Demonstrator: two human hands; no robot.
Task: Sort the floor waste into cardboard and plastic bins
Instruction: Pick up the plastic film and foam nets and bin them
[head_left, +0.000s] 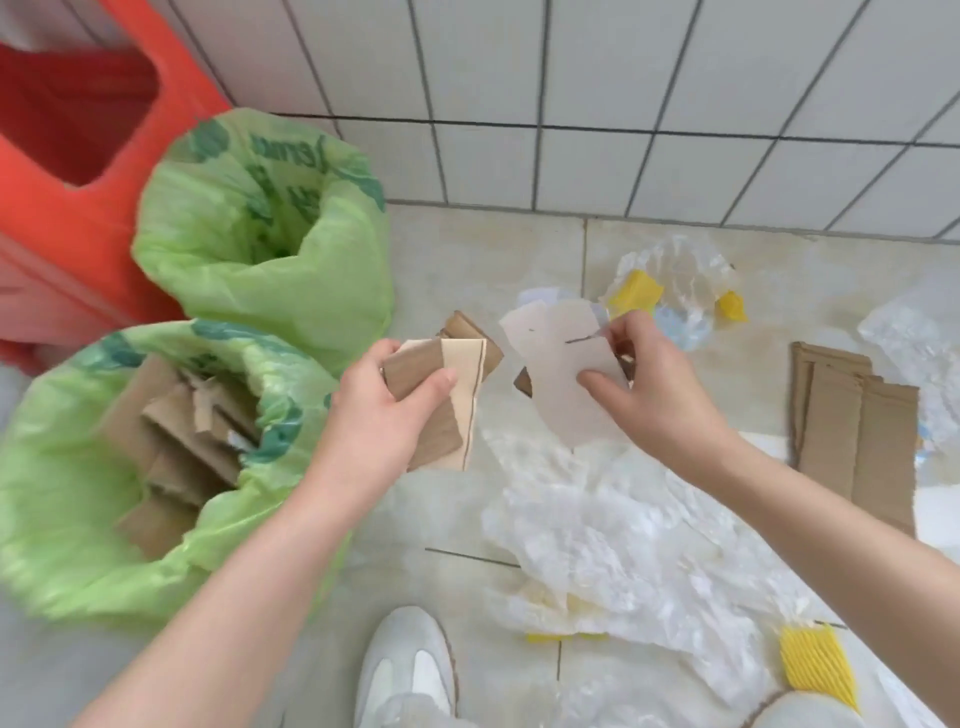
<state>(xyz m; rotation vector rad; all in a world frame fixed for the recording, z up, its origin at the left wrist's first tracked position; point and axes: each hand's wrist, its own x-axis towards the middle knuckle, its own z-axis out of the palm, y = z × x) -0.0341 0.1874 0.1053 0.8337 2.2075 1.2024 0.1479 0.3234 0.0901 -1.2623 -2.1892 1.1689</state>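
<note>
The left hand (382, 410) grips a folded brown cardboard piece (441, 400), thumb curled across its front and fingers behind, so the piece stands nearly upright above the tiled floor (457, 249). It is held just to the right of the near green bag (67, 519), which already holds torn cardboard scraps (176, 441). The right hand (649, 384) pinches a pale, thin sheet (561, 364) between thumb and fingertips; the sheet hangs in front of that hand at about the same height as the cardboard piece, with a narrow gap between the two. Whether the sheet is paper or plastic cannot be told. A small brown scrap (462, 327) shows behind and between the two hands, low on the floor.

Beyond the near bag stands a second green bag (270, 249), its mouth open, close to the white tiled wall (623, 78), with an orange bin (67, 156) at the far left. Under the right forearm lies a spread of crumpled clear plastic film (623, 545). A flat strip of corrugated cardboard (852, 436) lies to the right of it. More clear plastic with yellow bits (670, 291) lies near the wall, and a yellow ribbed piece (818, 665) sits at the lower right. A white shoe (410, 670) shows at the bottom edge.
</note>
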